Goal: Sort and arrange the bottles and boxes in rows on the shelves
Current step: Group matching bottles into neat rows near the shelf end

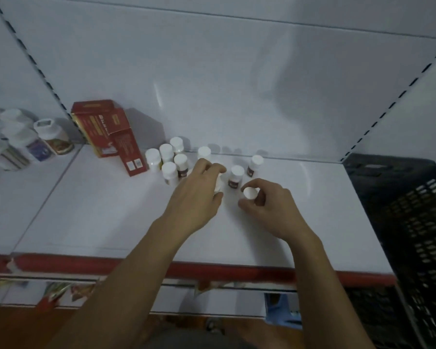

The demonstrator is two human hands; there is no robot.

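Head view, middle of the frame: the left hand [199, 195] curls its fingers around a small bottle [218, 185] on the shelf [111, 210], and the right hand [269, 205] pinches a second bottle [249, 193]. Both look light, stiff and smooth, so hold the body.

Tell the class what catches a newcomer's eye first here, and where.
Two bare hands meet at the centre: the left hand grips a white-capped bottle, and the right hand holds a second bottle. Just behind stands a cluster of bottles, with red boxes at the back left. A black crate fills the right edge.
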